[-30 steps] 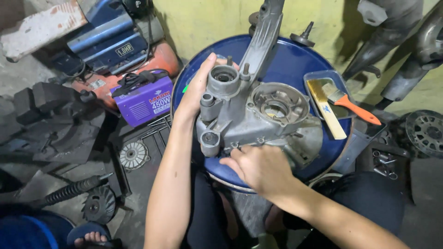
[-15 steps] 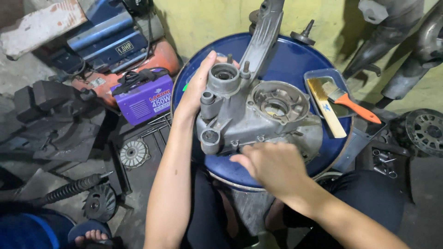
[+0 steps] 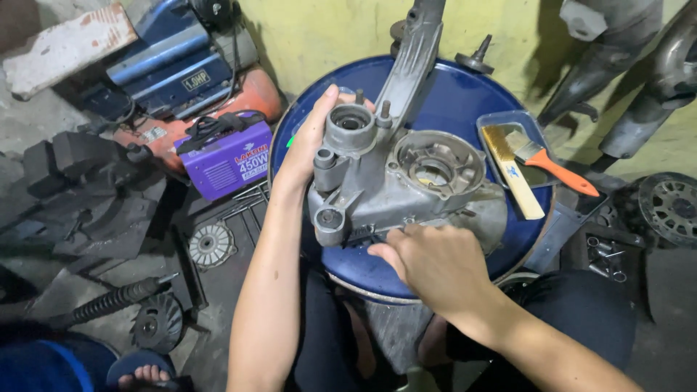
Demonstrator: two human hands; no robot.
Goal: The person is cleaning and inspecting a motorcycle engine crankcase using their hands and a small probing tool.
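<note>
The grey engine casing (image 3: 406, 181) rests on the blue drum lid (image 3: 465, 94), overhanging its near edge. If you loosen your grip, the casing can likely tip off the drum toward your legs, since much of its weight sits near the rim. Your left hand (image 3: 308, 141) wraps the casing's left side, fingers curled around the cylindrical boss. Your right hand (image 3: 435, 265) presses its near lower edge, fingers bent; whether they pinch anything cannot be told. The paintbrush (image 3: 552, 163) lies right of the casing.
</note>
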